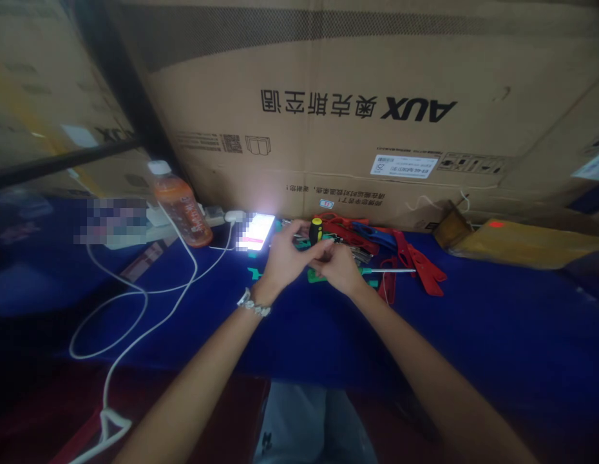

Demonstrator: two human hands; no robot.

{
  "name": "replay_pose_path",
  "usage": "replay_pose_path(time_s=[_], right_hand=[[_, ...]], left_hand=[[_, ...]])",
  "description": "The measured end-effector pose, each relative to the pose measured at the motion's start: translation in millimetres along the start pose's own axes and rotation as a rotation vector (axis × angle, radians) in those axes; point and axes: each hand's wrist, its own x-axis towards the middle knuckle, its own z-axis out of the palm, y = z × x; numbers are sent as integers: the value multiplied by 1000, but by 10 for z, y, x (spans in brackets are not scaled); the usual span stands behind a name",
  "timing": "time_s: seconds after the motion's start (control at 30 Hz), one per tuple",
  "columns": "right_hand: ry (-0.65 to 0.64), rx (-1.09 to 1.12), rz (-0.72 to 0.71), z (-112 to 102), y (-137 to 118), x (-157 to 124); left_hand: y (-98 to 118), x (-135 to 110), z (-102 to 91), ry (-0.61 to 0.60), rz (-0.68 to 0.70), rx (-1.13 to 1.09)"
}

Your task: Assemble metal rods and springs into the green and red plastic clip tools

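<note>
My left hand (285, 258) and my right hand (339, 267) meet over a blue-covered table (473, 322), fingers curled and pressed together. Between them stands a small screwdriver (317, 231) with a yellow and black handle; which fingers grip it is hard to tell, and whatever small item is pinched below it is hidden. Under the hands lies a green flat part (315, 277). A metal bracelet (254, 305) sits on my left wrist. Just behind the left hand lies a lit phone (257, 232) on a white cable.
Red and blue scissor-like tools (400, 254) lie right of the hands. An orange drink bottle (180, 205) and a white power strip (157, 222) with looping white cables (130, 316) stand left. Large cardboard boxes (377, 109) wall off the back. A wooden block (526, 245) lies at right.
</note>
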Motion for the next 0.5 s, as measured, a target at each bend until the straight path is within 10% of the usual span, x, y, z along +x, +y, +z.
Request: replay_pose_path(time_s=[0.5], right_hand=[[-55,27,-314,-430,-454,119]], left_hand=[[-185,22,60,-163,-186,-439]])
